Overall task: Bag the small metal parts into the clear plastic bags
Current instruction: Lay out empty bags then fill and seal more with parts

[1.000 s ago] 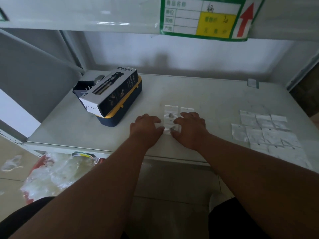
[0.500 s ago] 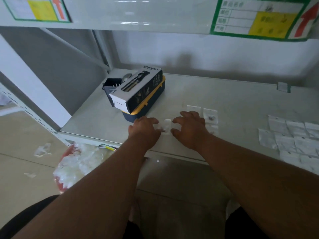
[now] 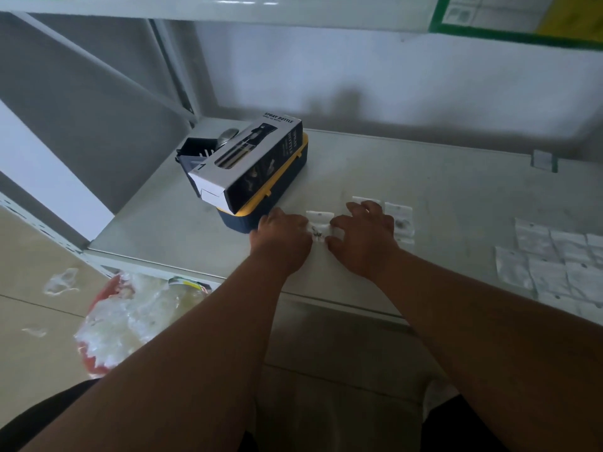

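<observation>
A small clear plastic bag (image 3: 319, 223) lies flat on the grey shelf (image 3: 456, 203), with small dark metal parts (image 3: 317, 232) showing inside it. My left hand (image 3: 283, 240) presses on its left edge and my right hand (image 3: 364, 240) on its right edge, fingertips pinching the bag between them. Two more small bags (image 3: 400, 219) with parts lie just right of my right hand, partly hidden by it.
A spray-bottle carton (image 3: 251, 161) rests on a navy and yellow box (image 3: 277, 197) left of my hands. Several flat bags (image 3: 554, 259) cover the shelf's right side. A red bin of plastic waste (image 3: 120, 318) stands on the floor below left.
My hands have slid the bag to the left, away from the other two bags and toward the navy box. The view has also turned left.
</observation>
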